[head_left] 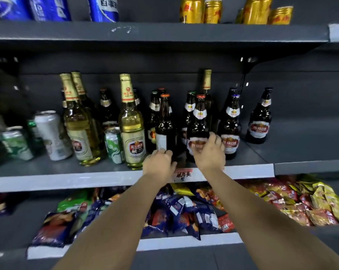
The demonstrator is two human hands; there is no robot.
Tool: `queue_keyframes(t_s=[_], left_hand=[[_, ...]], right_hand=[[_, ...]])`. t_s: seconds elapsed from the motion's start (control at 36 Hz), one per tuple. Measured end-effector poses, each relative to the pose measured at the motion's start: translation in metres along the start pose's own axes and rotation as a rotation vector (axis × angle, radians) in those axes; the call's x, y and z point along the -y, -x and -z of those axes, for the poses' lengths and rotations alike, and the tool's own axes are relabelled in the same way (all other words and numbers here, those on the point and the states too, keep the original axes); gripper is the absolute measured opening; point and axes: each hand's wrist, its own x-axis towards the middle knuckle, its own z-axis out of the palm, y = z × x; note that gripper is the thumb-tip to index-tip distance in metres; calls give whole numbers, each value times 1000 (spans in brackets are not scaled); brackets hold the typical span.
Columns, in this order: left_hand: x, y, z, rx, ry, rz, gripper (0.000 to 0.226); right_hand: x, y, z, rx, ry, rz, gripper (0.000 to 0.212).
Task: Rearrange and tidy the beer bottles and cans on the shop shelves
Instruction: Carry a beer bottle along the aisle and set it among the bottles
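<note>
The middle shelf (67, 180) carries beer bottles and cans. My left hand (159, 162) grips the base of a dark brown bottle with an orange cap (164, 121), its white back label turned toward me. My right hand (209, 151) curls round the lower part of a neighbouring dark bottle with a red label (198, 123), covering part of that label. Both bottles stand upright near the shelf's front edge. Several more dark bottles stand behind them, partly hidden.
Two more dark bottles (230, 123) (259, 117) stand to the right. Left are clear golden bottles (131, 123), a green can (114, 145), a white can (54, 135) and more green cans (18, 145). Above are blue cola cans (104, 8) and gold cans (192, 10); snack packets (184, 211) lie below.
</note>
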Motion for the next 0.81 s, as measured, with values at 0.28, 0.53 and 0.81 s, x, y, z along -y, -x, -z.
queue_keyframes(t_s=[0.28, 0.53, 0.81], left_hand=[[76, 64, 28, 30, -123, 162, 41], [188, 153, 62, -4, -168, 364, 38], [347, 305, 114, 38, -232, 644, 33]], right_hand=[[33, 48, -8, 18, 115, 217, 52], [152, 115, -49, 332, 132, 516, 61], [317, 257, -113, 552, 77, 784, 64]])
